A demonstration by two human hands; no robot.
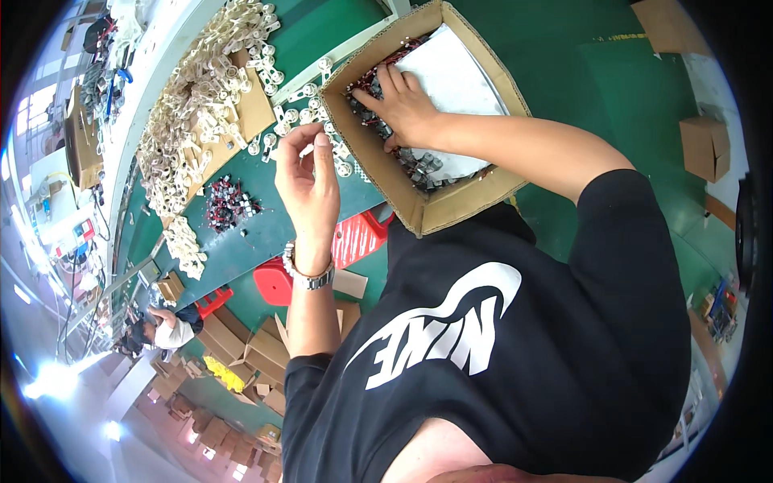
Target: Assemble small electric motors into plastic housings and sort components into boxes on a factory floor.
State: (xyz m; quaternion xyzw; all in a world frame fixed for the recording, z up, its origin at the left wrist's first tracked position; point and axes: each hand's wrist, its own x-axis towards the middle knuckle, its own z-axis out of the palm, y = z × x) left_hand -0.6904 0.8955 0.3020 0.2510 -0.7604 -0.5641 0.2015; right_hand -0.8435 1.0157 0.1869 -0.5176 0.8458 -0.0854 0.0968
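Note:
My right hand [408, 111] reaches into an open cardboard box [423, 211], its fingers spread over small metal motors [423, 169] with dark red leads. A white sheet [455, 88] lies inside the box beside that hand. My left hand [310, 181] is raised left of the box, above the green table's edge, with its fingers curled toward the thumb. A bit of something pale shows between its fingers; I cannot make out what it is. Cream plastic parts [302, 113] with round ends lie just beyond the left hand.
A large heap of cream plastic parts [189, 105] covers the table's far left, partly over a cardboard sheet [256, 113]. Nearer lies a small pile of motors with red and black wires [229, 204]. Red stools [274, 286] and cardboard boxes [266, 354] stand below; another person [173, 328] sits at lower left.

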